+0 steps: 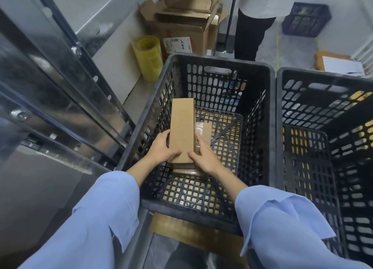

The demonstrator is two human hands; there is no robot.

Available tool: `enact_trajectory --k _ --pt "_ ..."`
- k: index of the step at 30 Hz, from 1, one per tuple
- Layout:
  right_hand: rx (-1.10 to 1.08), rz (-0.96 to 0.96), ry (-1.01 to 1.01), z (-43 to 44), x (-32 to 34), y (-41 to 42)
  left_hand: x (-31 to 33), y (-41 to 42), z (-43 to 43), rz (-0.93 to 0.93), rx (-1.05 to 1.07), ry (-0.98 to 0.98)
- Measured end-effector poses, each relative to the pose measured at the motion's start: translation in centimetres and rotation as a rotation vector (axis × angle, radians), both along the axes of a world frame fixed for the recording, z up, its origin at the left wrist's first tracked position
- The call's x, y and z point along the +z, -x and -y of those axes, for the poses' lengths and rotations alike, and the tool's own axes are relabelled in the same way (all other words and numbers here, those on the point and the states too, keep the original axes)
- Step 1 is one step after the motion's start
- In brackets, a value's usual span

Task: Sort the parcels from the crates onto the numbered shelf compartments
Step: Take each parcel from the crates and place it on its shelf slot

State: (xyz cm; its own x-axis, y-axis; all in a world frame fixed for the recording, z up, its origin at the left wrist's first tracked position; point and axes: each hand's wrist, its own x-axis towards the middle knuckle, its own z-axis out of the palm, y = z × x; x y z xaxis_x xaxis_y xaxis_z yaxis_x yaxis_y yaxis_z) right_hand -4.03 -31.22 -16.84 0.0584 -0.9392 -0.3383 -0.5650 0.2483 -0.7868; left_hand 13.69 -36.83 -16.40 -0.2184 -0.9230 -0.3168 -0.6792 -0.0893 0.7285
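A long brown cardboard parcel (181,127) stands on edge inside the dark slatted crate (271,127) in front of me. My left hand (159,147) grips its left side with the thumb on the top face. My right hand (203,155) grips its right side, thumb also on top. Under and behind the parcel lie another flat parcel (205,128) with clear tape and a further one (185,171) below my hands. A metal shelf frame (66,99) runs along the left, blurred.
A second dark crate (323,147) stands to the right, touching the first. Beyond are a yellow roll (148,57), stacked open cartons (185,20), a labelled parcel (177,45), a person's legs (250,36) and a blue crate (305,19) on the floor.
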Motion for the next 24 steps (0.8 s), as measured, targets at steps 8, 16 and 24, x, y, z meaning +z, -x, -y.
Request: enact_trajectory --k 8,16,24 --pt "-0.103 0.127 -0.01 0.6 0.0 -0.3 0.0 0.0 0.1 -0.114 0.016 -0.049" --pt "-0.183 0.183 -0.03 1.8 1.3 -0.7 1.9 0.3 -0.4 -0.051 -0.046 0.096" --pt "-0.214 0.278 0.009 2.3 4.0 0.4 5.6 2.1 -2.8 -0.094 0.001 0.256"
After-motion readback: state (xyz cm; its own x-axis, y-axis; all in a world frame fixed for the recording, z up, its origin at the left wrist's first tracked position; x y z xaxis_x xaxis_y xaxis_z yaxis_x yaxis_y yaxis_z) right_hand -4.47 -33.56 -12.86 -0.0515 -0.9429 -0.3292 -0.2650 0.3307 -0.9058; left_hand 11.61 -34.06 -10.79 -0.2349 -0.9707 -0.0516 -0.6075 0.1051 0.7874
